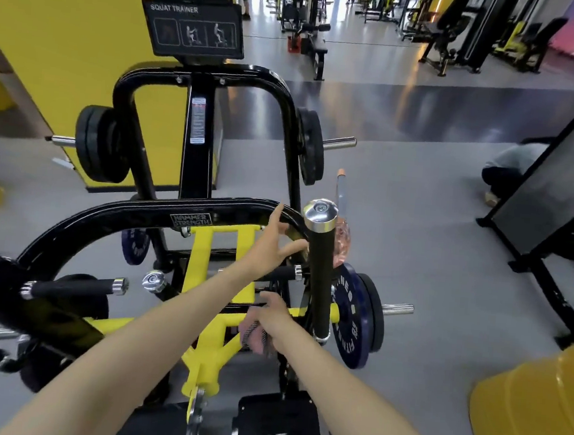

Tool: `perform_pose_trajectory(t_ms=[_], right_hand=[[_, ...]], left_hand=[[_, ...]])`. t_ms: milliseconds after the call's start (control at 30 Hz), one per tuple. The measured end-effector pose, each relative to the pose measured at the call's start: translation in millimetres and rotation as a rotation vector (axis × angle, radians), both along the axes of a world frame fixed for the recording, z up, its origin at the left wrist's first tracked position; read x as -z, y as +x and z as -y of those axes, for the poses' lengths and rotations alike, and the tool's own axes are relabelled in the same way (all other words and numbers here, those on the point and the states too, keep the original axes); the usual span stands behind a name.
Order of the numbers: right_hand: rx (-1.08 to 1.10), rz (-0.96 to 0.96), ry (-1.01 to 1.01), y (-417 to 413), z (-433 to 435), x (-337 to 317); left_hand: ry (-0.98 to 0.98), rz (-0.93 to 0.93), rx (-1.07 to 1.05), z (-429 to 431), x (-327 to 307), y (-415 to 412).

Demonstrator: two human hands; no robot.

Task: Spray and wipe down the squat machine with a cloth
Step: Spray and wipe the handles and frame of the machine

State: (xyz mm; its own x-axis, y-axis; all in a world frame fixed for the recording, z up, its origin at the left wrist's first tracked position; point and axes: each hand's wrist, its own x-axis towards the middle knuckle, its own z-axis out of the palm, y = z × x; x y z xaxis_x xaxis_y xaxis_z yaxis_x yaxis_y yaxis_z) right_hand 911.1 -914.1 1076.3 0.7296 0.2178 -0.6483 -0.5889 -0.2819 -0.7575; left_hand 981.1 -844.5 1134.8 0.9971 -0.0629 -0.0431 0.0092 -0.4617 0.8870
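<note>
On the grey gym floor (415, 227) by a yellow wall (53, 27) stands the squat machine (197, 162) — left hand (275, 240) splayed loose at its curved bar (124, 215), right hand (272, 315) lower down gripping the cloth (252, 336).

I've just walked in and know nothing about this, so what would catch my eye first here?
The big black-and-yellow squat machine fills the middle, with its SQUAT TRAINER sign up top. Two bare arms reach in from below, a pinkish cloth clutched low at centre, and a clear pink spray bottle peeks out behind the upright black handle right of centre.
</note>
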Motion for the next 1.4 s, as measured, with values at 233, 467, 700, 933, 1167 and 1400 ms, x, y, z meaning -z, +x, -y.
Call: perform_pose_trajectory(t_ms=[233,467,700,933,1167,1400], right_hand=[[0.161,0.157,0.141,15.1,-34.3,-47.7],[-0.020,0.240,0.202,1.7,-91.1,-76.4],[-0.117,0.367,0.077,0.8,-118.8,-75.3],[-0.130,0.249,-0.011,3.0,-105.0,-57.9],[-0.127,0.094,-0.041,2.9,-93.2,-42.7],[-0.216,0.060,-0.050,6.8,-89.2,-26.6]], left_hand=[[-0.057,-0.135,-0.209,-70.5,16.0,-71.7],[0.043,-0.048,-0.376,-123.0,-10.8,-110.8],[0.228,0.068,-0.511,-187.2,-18.1,-123.7],[0.854,0.152,-0.327,-175.4,32.9,-114.2],[1.152,0.150,-0.280,-160.5,38.3,-117.6],[0.710,-0.175,-0.419,-160.8,23.1,-82.2]])
